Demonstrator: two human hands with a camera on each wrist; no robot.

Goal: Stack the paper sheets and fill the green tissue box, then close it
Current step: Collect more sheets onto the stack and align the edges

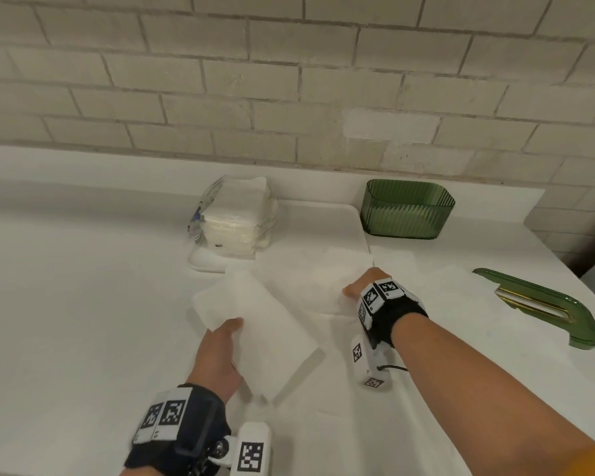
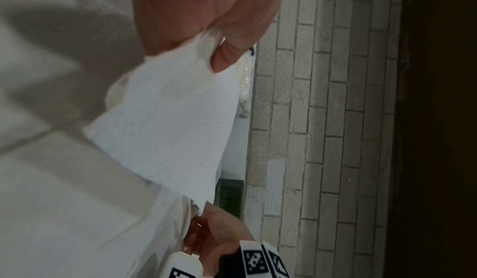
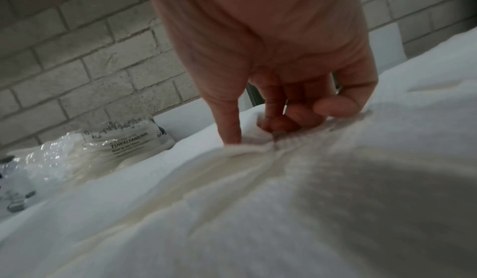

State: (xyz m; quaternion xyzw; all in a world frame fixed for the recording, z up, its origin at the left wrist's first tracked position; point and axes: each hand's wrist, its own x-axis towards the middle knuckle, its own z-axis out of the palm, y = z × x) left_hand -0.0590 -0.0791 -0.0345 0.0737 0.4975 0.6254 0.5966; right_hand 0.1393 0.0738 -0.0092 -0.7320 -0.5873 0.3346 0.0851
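Observation:
My left hand (image 1: 232, 328) pinches one white paper sheet (image 1: 258, 324) by its near-left edge and holds it tilted above the counter; in the left wrist view the thumb and fingers (image 2: 222, 62) clamp the sheet (image 2: 165, 123). My right hand (image 1: 358, 286) lies on a second sheet (image 1: 310, 280) spread flat on the counter. Its curled fingers and thumb (image 3: 232, 135) gather a wrinkled fold of that sheet (image 3: 258, 180). The green tissue box (image 1: 407, 209) stands open at the back right. Its green lid (image 1: 543, 307) lies apart at the far right.
A plastic-wrapped pack of tissues (image 1: 234, 218) sits at the back, left of the box, on a white base. The counter (image 1: 66, 286) is white, with a brick wall behind it. The counter's right edge runs just past the lid.

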